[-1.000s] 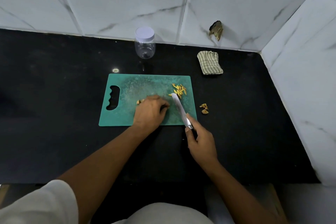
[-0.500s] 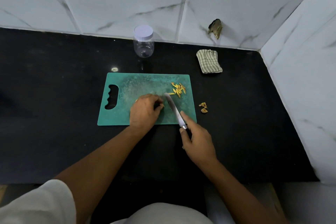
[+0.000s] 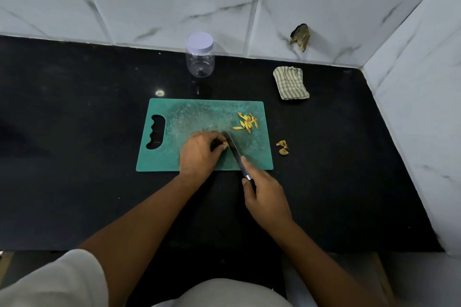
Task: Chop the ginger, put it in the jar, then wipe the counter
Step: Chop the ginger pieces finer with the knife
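Observation:
A green cutting board point(image 3: 174, 112) lies on the black counter point(image 3: 74, 132). My left hand point(image 3: 199, 153) pinches a small piece of ginger point(image 3: 225, 145) on the board. My right hand point(image 3: 265, 198) grips the handle of a knife point(image 3: 233, 148), index finger along the spine, the blade right beside the ginger. Several yellow ginger slivers point(image 3: 247, 122) lie at the board's far right. A clear jar point(image 3: 200, 56) with a white lid on stands behind the board. A folded striped cloth point(image 3: 290, 83) lies at the back right.
Ginger scraps point(image 3: 282, 147) sit on the counter just right of the board. White marble tile walls close in behind and on the right. A dark broken spot point(image 3: 300, 37) marks the back wall.
The knife blade has shifted left, from near the slivers to right against the ginger piece. My left hand's fingers have drawn in around the ginger.

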Available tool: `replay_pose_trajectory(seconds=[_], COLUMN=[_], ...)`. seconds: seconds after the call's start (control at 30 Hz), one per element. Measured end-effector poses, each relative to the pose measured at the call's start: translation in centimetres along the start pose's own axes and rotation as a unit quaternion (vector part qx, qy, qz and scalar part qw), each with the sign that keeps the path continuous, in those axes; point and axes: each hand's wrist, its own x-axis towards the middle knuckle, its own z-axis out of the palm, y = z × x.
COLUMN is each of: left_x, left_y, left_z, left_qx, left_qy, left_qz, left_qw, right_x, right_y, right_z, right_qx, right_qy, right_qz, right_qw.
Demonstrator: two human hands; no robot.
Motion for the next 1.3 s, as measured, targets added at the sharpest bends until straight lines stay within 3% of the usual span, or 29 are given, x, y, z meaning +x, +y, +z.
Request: replay_pose_trajectory(seconds=[0.37,0.63,1.3], left_x=[0.4,0.2,-0.4], left_y=[-0.7,-0.9,-0.6], left_z=[0.0,0.1,0.3], left_qx=[-0.004,-0.005,-0.014], left_qy=[-0.003,0.005,0.019], left_qz=[0.060,0.073,0.055], left_qw=[0.998,0.997,0.998], right_x=[0.3,0.3,0.0], right_y=[-0.1,-0.3,-0.5], right_z=[-0.4,0.7,-0.5], right_qx=[-0.036,-0.154,-0.271], right_qy=[-0.015,-0.034,-0.088], right_qz=[-0.008,-0.015,-0.010], right_qw=[0.999,0.987,0.959])
